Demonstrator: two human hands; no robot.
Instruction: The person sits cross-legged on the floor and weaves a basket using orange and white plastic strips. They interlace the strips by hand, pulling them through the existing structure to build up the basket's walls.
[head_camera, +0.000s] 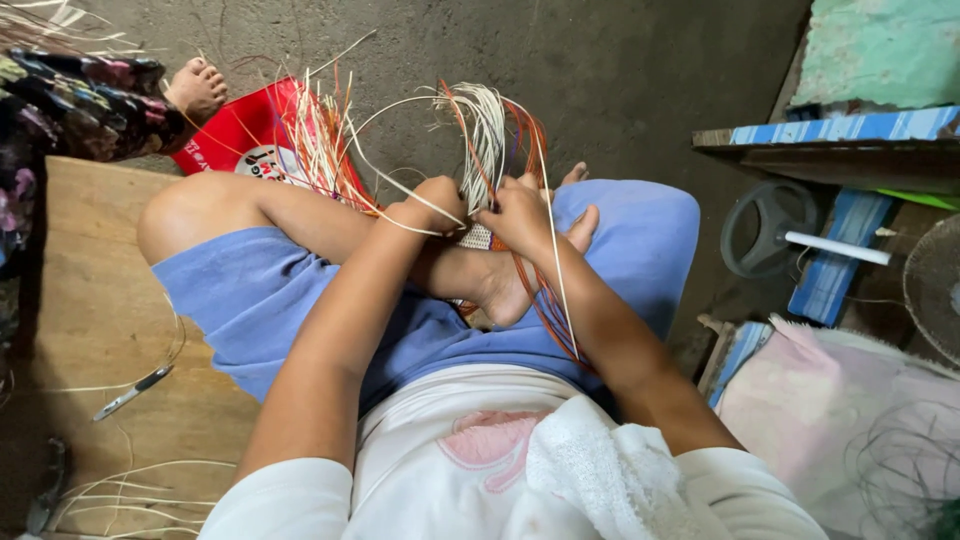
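The person sits cross-legged on a wooden platform (90, 300), and both hands meet over the lap; the left hand (435, 200) is curled shut, and its grip pinches a pale strip (400, 185) that loops out to the side; the right hand (520, 215) is closed too, holding the bundle of pale and orange strips (490, 130) just where they fan upward. Between the two hands, touching both, sits a small woven piece (476, 237), resting over the bare foot (510, 285); it is mostly hidden, so its shape is hard to tell, but it looks like a tight patch of weave.

The step in hand seems to be weaving one strip through the others; the left hand has the working strip, and the right hand keeps the rest steady. The next move likely calls for a firm pinch on the loose strip, a gentle pull so it lies snug, and a steady hold on the bundle so the weave does not slip open; long orange strips (545, 300) trail down along the right arm and could get in the way.

More strips lie over a red bag (235, 130) on the floor; small cutters (130, 393) rest on the platform, well apart from the hands; another person's foot (195, 88) shows nearby.
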